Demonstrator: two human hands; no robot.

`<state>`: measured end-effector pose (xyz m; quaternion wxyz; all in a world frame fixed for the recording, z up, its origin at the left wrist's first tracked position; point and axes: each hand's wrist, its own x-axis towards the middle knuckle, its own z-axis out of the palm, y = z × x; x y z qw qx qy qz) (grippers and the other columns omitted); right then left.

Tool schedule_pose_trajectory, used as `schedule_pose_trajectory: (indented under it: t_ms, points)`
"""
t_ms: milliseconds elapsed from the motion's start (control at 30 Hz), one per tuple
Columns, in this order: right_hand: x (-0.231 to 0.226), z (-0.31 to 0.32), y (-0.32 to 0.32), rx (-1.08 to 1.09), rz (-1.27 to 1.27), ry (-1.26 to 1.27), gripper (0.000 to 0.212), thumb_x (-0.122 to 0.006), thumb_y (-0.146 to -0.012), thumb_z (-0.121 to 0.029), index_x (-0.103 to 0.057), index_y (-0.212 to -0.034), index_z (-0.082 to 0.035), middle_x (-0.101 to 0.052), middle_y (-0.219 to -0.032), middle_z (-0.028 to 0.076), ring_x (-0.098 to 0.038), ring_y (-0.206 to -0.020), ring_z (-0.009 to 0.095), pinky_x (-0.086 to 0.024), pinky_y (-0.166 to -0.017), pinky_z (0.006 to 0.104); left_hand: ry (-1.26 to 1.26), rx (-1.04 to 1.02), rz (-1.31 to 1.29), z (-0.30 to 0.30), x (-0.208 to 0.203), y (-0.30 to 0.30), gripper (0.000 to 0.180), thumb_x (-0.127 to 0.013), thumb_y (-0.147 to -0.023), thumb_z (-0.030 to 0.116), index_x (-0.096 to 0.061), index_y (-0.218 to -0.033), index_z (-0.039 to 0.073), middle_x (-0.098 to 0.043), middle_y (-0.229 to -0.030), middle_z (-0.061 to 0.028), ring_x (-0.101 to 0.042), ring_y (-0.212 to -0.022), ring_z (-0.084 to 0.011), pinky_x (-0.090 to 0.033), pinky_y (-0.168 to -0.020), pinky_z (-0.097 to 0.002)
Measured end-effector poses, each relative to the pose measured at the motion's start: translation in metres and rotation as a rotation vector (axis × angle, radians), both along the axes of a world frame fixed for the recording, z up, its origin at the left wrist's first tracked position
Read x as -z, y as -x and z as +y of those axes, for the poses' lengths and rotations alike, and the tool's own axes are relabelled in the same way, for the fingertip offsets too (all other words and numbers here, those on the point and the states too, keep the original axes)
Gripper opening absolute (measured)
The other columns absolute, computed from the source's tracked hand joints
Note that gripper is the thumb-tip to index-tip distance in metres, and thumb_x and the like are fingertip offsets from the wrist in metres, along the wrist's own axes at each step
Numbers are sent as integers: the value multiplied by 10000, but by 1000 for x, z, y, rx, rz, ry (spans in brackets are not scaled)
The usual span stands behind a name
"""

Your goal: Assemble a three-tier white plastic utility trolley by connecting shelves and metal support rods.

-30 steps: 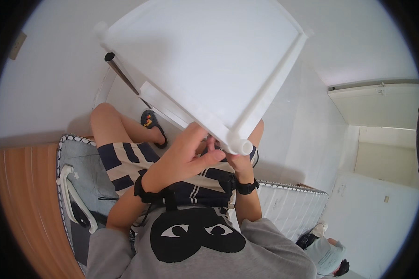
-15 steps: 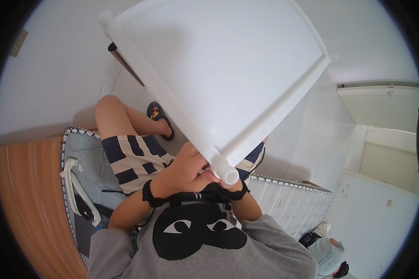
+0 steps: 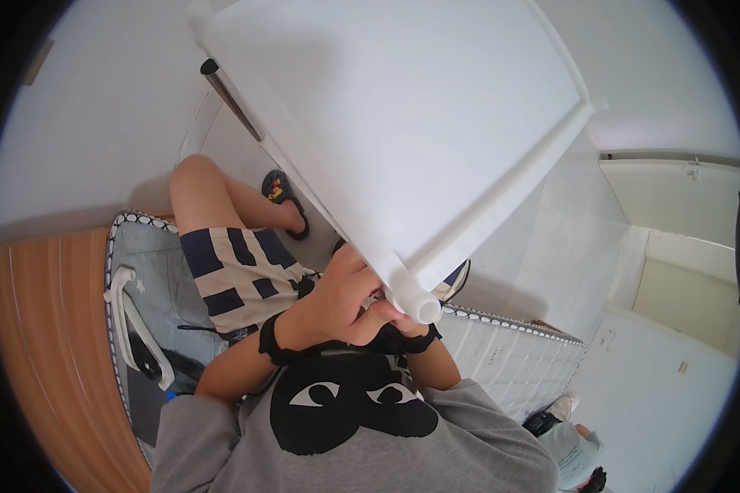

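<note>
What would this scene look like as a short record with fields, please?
Main thing: white panel, tilted, raised rims
Near corner: round, hollow end
Left hand: at that corner, fingers partly hidden
Right hand: mostly hidden behind that corner
Beside panel: metallic tube, dark-ended
Person's left: white bent piece on grey surface

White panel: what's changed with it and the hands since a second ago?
The white panel has come toward the person's chest, its hollow near corner now closer to the grey shirt. The left hand and mostly hidden right hand came with it, staying at that corner; nothing was visibly taken hold of or let go. The metal tube stays beside the panel's left edge.
</note>
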<state>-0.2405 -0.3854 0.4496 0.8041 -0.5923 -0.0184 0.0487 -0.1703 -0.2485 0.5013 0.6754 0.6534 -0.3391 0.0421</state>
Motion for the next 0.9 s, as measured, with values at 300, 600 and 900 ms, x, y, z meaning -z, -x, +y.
schedule_pose_trajectory:
  t_ms: [300, 600, 900]
  points:
    - [-6, -8, -1, 53, 89, 3, 513, -726, -779, -269, -577, -1176, 20, -643, -1079, 119, -616, -1000, 210, -472, -867, 327, -18, 173, 225, 14, -14, -5, 451, -671, -841, 440, -628, -966, 9, -544, -921, -119, -509, -737, -272, -406, -682, -356]
    - [-16, -12, -15, -101, -77, -21, 503, -773, -715, -253, -611, -1118, 1, -672, -1009, 99, -650, -901, 196, -509, -781, 329, -41, 161, 125, 14, -13, -11, 569, -742, -749, 499, -638, -1023, 11, -593, -890, -71, -572, -728, -198, -452, -652, -316]
    - [-56, -9, -16, -171, 161, -234, 495, -774, -690, -290, -629, -1064, 0, -662, -988, 93, -642, -895, 210, -496, -787, 333, 43, 152, 221, 17, -19, -5, 559, -813, -717, 424, -623, -1008, -13, -555, -784, -49, -482, -551, -125, -380, -472, -233]
